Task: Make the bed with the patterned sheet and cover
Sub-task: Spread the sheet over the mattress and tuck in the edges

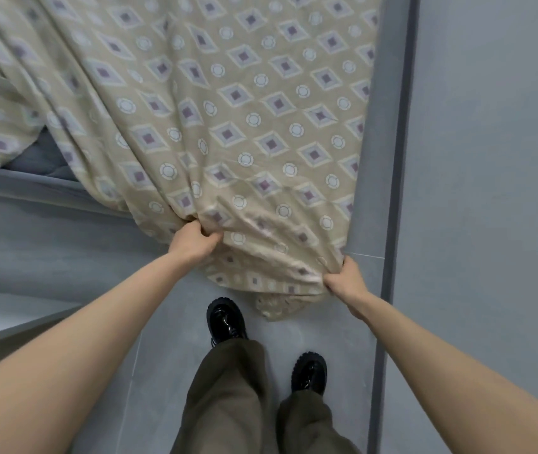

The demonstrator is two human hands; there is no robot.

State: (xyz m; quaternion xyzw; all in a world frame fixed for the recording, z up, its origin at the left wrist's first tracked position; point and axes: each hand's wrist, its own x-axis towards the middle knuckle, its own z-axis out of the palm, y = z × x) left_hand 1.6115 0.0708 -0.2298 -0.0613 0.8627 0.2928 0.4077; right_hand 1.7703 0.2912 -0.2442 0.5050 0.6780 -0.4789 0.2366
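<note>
Left hand (195,239), right hand (346,280); fistfuls of patterned cover (244,126)

no readable text, labels, brands, numbers or signs anywhere

Both bare arms reach fwd & down, nearly straight. L forearm (97,322) comes in from the lower-left corner, wrist in line w/ the arm. L hand (195,239) is knuckles-up, fingers curled under, thumb on the inner side, fist bunched round a fold of the beige patterned fabric cover (244,126) w/ purple diamonds & pale circles. R forearm (441,348) comes in from lower right. R hand (346,280) sits lower & nearer the body than the L, fingers & thumb clamped on the same cover's gathered edge. Hands well apart. Between the arms: legs in olive-brown loose trousers (228,388), glossy black chunky L shoe (225,319) stepped ahead of matching R shoe (309,371).
</note>
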